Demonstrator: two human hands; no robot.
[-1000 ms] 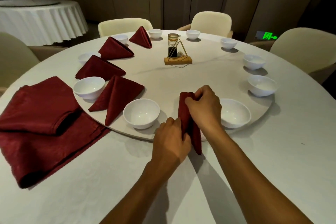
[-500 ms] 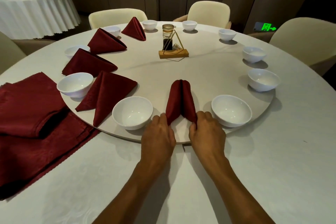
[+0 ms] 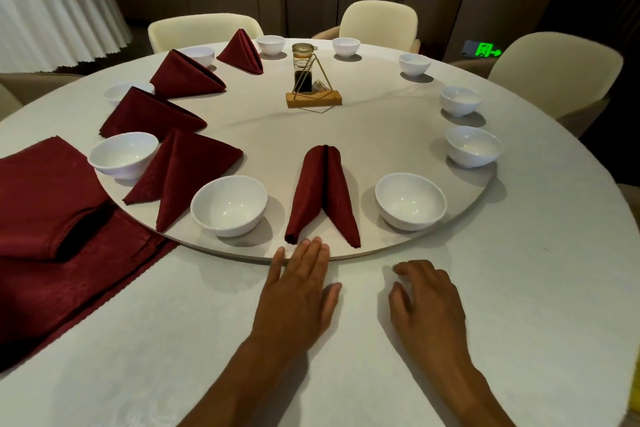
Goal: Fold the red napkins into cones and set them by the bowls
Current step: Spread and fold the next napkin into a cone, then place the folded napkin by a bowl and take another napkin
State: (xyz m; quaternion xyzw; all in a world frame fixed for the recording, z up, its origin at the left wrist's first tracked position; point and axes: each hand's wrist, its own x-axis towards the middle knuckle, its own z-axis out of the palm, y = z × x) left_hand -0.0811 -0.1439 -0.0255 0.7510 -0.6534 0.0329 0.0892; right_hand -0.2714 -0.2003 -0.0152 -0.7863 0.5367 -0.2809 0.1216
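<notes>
Item: folded red napkin [image 3: 323,196], standing on the turntable [image 3: 363,135] between two white bowls. I see my left hand [image 3: 299,291] flat, fingers straight at the turntable rim; right hand [image 3: 427,302] loosely curled, holding nothing.

Condiment stand [image 3: 313,99], cream chairs [image 3: 379,22]

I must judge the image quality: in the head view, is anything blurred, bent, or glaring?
Head view: the right hand is slightly motion-blurred; the wide lens bows the table edge; the room is dim; the green exit sign glows too brightly; the bowls cast soft shadows.
</notes>
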